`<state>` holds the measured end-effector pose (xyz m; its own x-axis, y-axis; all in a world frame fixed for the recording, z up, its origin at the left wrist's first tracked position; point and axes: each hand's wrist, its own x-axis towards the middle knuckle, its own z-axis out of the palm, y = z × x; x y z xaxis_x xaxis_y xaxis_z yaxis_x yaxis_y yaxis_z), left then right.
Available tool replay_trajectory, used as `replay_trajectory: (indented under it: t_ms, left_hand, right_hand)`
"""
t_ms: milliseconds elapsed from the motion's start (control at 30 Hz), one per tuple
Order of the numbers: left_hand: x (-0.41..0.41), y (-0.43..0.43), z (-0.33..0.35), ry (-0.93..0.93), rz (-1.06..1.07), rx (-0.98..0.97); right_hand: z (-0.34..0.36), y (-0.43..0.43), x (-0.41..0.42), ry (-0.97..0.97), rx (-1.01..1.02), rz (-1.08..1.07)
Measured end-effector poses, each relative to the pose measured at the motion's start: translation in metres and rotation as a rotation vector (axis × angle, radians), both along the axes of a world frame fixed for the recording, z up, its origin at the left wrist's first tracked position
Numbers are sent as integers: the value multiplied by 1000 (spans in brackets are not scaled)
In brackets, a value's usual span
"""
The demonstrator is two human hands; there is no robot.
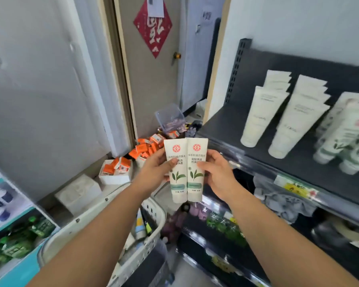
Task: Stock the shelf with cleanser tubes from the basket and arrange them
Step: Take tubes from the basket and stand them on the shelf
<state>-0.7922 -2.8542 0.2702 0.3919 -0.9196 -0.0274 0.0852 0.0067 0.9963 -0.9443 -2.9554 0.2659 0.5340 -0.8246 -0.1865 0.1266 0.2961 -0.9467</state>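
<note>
Dark shelving fills my right side, the shelf (226,125) bare at its near-left end. I hold two cleanser tubes (186,169) upright, side by side, caps down, left hand (155,168) gripping one, right hand (216,172) the other. That gap lies up-right, nearer my right hand; the basket (153,214) sits below.

Dark shelf (232,125) stood at right, left part bare. On it, standing cap-down: two rows of plain cream tubes (261,114), side by side; just right of them, blurred leaf-print tubes (344,139). Price tag strip (296,188) ran along front edge. Floor (112,189) by door carried white boxes (79,191) and orange packets (145,150), scattered.
</note>
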Motion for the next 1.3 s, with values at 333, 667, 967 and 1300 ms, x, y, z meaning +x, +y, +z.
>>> replay_trajectory:
  t_ms: [333,667,967,1300]
  left_hand:
    - [-196,-83,62,13,-204,-177]
    - [-310,-150,98,-72,-322,-344]
    - [-326,-183,53,-489,-170,-252]
    - [-314,-204,56,-410,-170,-239]
  right_hand:
    - [71,-46,-207,-69,-153,-236]
    - [105,-70,-328,41,-518,-490]
    - [60,-82,-355,364,-579,-561]
    - [59,-93,-333,448,-629,-551]
